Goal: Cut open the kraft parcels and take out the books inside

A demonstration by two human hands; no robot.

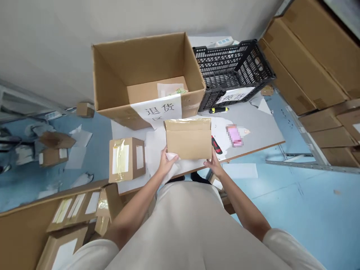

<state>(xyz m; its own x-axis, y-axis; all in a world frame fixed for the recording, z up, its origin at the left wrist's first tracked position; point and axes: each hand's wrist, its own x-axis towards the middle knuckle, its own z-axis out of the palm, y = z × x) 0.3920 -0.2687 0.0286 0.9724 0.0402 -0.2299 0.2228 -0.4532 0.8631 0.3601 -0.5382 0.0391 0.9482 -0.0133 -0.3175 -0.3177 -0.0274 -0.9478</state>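
Note:
Between my two hands is a small brown cardboard box [189, 142], with shiny clear tape along its far edge. My left hand [168, 162] is closed on its near left corner, and a piece of white paper [170, 170] hangs by the thumb. At the near right corner my right hand [214, 162] grips the same box, thumb toward me. A red and black utility knife [216, 145] lies on the table just right of the box. Behind the box stands a large open carton [112, 80] with a white paper sign [161, 108] on its front.
A black plastic crate [233, 80] with a paper sign stands right of the carton, a yellow and black knife [219, 110] before it. A taped box [126, 159] sits at the table's left. Boxes are stacked lower left [70, 213] and far right [309, 56].

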